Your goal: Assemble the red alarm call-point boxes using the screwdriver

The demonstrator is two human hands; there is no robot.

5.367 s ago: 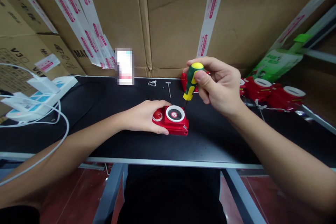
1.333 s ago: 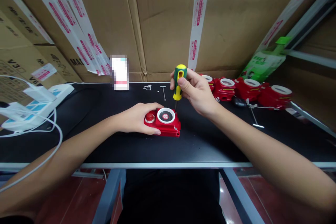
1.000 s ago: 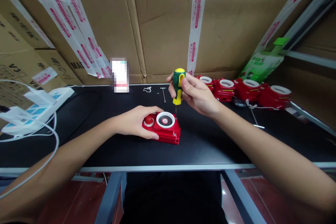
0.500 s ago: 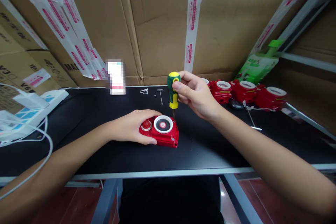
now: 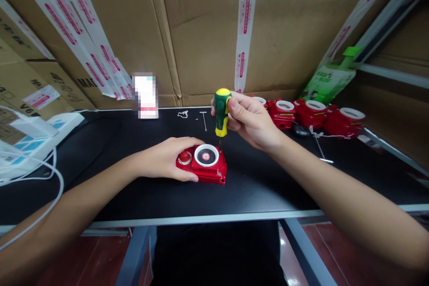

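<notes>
Left hand (image 5: 170,157) has its grip clamped on the red housing (image 5: 207,173), which sits on the bench (image 5: 264,190). Right hand (image 5: 254,120) is wrapped round the green-yellow screwdriver (image 5: 220,109), near upright, tip at housing's far-right corner.

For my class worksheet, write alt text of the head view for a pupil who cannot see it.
A person's right hand holds a green-and-yellow screwdriver at the far right corner of a red case with a white ring on top, gripped by the left hand on a black tabletop. Similar red cases sit behind, at right.
</notes>
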